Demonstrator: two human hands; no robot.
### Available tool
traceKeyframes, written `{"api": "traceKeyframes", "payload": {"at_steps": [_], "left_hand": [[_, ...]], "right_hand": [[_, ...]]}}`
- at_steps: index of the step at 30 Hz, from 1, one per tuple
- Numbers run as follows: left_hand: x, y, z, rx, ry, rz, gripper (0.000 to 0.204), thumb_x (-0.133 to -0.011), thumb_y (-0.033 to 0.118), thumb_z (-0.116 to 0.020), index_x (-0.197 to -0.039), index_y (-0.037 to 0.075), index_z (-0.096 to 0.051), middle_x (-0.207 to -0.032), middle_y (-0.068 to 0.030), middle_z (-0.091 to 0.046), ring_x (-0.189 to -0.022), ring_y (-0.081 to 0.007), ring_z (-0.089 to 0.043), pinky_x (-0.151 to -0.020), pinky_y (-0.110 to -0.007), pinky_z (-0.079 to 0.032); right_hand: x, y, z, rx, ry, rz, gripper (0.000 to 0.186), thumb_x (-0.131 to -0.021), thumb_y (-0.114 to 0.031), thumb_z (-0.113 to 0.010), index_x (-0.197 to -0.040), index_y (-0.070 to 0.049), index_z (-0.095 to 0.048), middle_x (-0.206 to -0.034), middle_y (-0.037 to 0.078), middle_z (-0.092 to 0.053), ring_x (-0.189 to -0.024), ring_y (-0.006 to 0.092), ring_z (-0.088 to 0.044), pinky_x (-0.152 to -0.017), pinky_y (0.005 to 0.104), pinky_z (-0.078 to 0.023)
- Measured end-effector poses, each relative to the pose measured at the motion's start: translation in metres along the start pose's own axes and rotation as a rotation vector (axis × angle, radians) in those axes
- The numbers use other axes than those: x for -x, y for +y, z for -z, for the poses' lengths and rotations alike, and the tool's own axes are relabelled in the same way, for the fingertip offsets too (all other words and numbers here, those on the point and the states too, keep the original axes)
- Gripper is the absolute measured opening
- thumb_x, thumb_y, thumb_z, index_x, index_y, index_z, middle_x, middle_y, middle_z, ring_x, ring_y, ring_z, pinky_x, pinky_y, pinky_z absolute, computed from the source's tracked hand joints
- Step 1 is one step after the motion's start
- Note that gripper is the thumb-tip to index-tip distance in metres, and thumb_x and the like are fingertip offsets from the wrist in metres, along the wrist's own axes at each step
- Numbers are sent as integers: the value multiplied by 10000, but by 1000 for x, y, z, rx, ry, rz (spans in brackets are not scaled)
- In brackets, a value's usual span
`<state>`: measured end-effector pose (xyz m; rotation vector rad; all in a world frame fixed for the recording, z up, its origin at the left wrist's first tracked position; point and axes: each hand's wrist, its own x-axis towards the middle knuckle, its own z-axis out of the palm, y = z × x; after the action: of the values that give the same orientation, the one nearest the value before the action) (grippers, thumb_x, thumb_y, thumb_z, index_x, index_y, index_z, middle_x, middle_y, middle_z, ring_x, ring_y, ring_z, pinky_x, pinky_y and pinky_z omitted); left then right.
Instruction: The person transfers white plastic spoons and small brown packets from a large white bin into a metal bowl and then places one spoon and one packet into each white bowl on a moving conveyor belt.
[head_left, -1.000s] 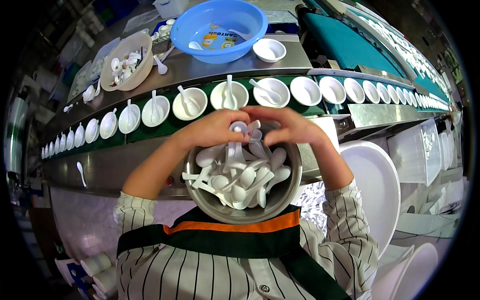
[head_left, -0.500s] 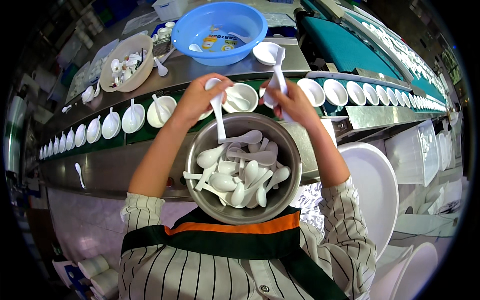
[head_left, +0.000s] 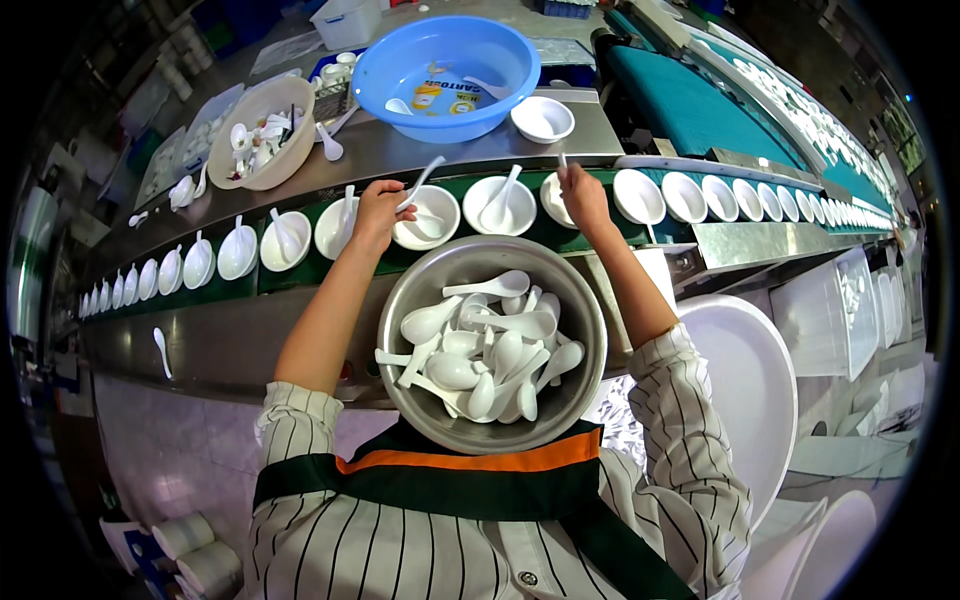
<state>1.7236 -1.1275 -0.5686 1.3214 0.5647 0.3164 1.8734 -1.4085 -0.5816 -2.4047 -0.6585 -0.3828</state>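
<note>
Factory packing line | green conveyor | row of white bowls

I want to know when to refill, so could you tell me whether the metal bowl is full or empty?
Partly full: white spoons lie heaped across the metal bowl's bottom, well below its rim, with bare wall showing above them.

One camera sits on the person's head and looks straight down, close above the table and bowl
</note>
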Motion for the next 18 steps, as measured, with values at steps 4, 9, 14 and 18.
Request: {"api": "traceKeyframes", "payload": {"at_steps": [4,9,14,18], "left_hand": [[9,10,-16,51,-243,35,225,-813,41,-530,-1017,-43,-489,-740,-121,-568,-572,-169,-574,-490,-245,-477],[29,10,-41,-148,-334,-67,239,-833,49,-488,-1060,-26,-479,-694,-42,-527,-533,-94,-493,-439,-210,-409],[33,11,-62,-231,-362,-86,223,-833,40,-486,-1050,-11,-481,-708,-21,-509,-526,-77,-469,-410,-206,-366],[31,8,-60,-234,-382,-17,243,-821,39,-479,-1060,-4,-485,-671,-15,-503,-512,-70,-458,-400,-199,-351]], "right_hand": [[13,-18,18,34,128,226,241,-785,-164,-598,-967,-13,-555,-902,195,-581,-783,360,-574,-660,422,-464],[53,-139,88,-346,-587,384,188,-756,-118,-602,-935,-62,-596,-769,118,-629,-715,275,-617,-647,350,-484],[92,-132,60,243,-719,806,452,-679,-275,-684,-1021,-10,-552,-992,141,-584,-910,254,-576,-785,321,-457],[85,-135,53,375,-885,716,328,-677,-243,-658,-905,-19,-585,-843,120,-609,-766,271,-607,-673,336,-490]]}}
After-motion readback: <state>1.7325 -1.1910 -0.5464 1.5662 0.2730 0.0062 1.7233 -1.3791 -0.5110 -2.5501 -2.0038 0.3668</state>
